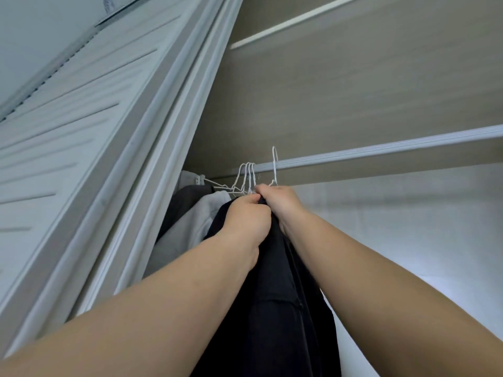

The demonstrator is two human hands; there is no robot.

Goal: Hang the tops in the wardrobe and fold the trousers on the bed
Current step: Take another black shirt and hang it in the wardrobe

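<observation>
- View looks upward into the wardrobe [353, 85]; both bare forearms reach up toward the hanging rail [381, 151].
- Black top [275, 295] hangs straight down between the two forearms, its upper end gathered up at the hands just under the rail.
- Left hand [246, 219]: fingers curled tight, gripping the black fabric at its top edge. Sits on the left side of the garment.
- Right hand [280, 202]: fingers curled round the top of the same garment, at the base of a white wire hanger [275, 164]. Touches the left hand at the knuckles.
- Hook of that hanger stands upright above the right hand, in front of the rail; cannot tell whether it is seated over the rail.
- Left of the hands: cluster of white hanger hooks [247, 175] on the rail, carrying a grey garment [190, 221] and a dark garment [187, 200].
- White louvred door [81, 131] at far left.
</observation>
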